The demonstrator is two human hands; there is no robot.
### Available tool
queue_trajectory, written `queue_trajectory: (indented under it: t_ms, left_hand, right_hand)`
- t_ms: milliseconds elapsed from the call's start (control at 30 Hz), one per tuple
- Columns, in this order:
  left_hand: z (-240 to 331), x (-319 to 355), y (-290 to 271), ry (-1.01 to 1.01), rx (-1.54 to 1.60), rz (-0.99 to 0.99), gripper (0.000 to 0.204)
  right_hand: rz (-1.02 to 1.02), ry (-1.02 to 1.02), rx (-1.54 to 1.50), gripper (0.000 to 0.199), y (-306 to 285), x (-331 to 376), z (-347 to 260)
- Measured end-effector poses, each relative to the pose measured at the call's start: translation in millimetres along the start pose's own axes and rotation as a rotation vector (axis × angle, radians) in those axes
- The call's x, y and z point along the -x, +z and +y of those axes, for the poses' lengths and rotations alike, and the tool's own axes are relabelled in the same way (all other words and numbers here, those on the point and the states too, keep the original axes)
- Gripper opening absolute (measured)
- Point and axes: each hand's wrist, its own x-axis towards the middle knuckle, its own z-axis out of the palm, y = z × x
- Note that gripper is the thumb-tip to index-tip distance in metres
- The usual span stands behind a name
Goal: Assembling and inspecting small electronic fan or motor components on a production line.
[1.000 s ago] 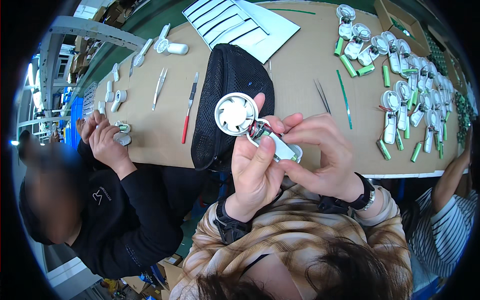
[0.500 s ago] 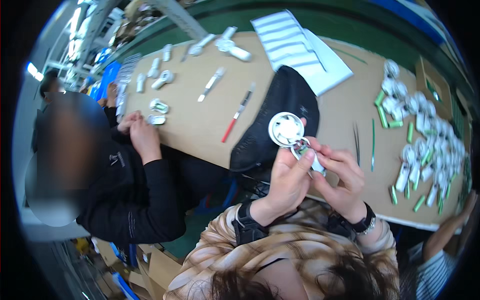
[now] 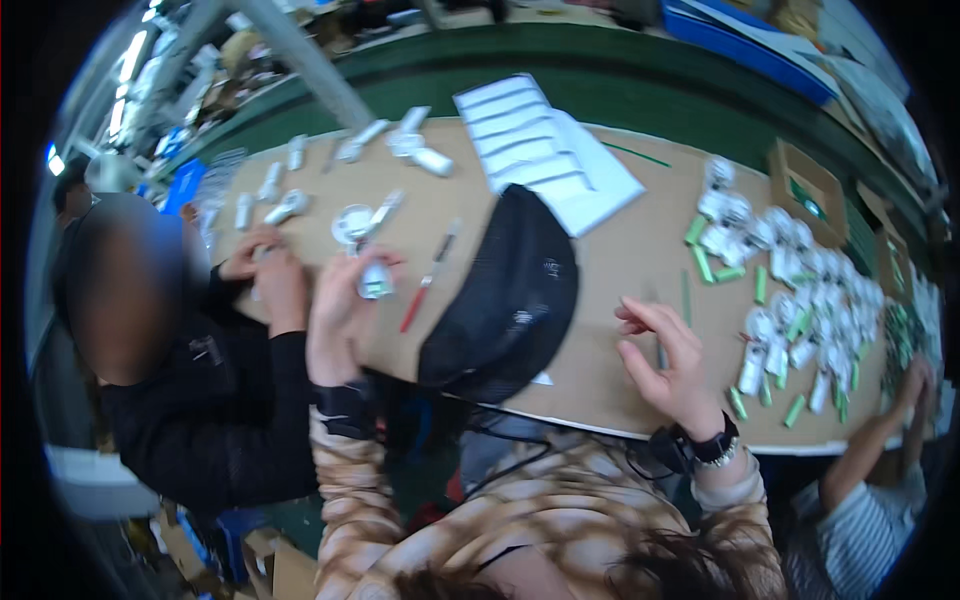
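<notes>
My left hand [image 3: 338, 300] is stretched out over the left part of the table, closed on a small white handheld fan. The fan's round head [image 3: 352, 224] points away from me, and a bit of green shows in its handle [image 3: 376, 283]. Just right of that hand lies a red-handled tool [image 3: 428, 280]. My right hand [image 3: 668, 362] hovers above the table with its thumb and fingers apart and nothing in it. Below its fingertips lie dark tweezers [image 3: 662, 350], partly hidden. A green strip [image 3: 686, 297] lies just beyond.
A black pouch [image 3: 510, 300] and white papers [image 3: 560, 165] lie mid-table. On the right are a heap of white fan parts with green cells [image 3: 800, 320] and a cardboard box [image 3: 815, 190]. At left, a co-worker's hands [image 3: 270, 270] work near several white fans [image 3: 288, 206].
My hands have moved apart. The left hand has carried the fan leftward, towards the co-worker; the right hand has let go and opened. The view has shifted too.
</notes>
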Motion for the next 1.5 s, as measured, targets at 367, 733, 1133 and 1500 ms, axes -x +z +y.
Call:
queue_trajectory:
  t_ms: [367, 733, 1133, 1500]
  left_hand:
    - [-48.6, -59.9, -69.2, -0.241, 0.127, 0.07, 0.026]
    - [-54.3, -59.2, -41.3, -0.137, -0.736, 0.466, 0.03]
    - [-11.8, -7.3, 23.1, 0.681, -1.49, 0.57, 0.031]
    - [-16.9, 67.8, 195.7, 0.489, -0.634, -0.443, 0.041]
  right_hand:
    - [0.119, 0.248, 0.251, 0.028, -113.2, 45.3, 46.9]
    - [-0.101, 0.167, 0.549, 0.032, -129.1, -54.0, 70.9]
    - [0.058, 0.364, 0.907, 0.057, -120.4, -164.2, 174.6]
    - [0.01, 0.339, 0.727, 0.043, -112.1, -180.4, 139.2]
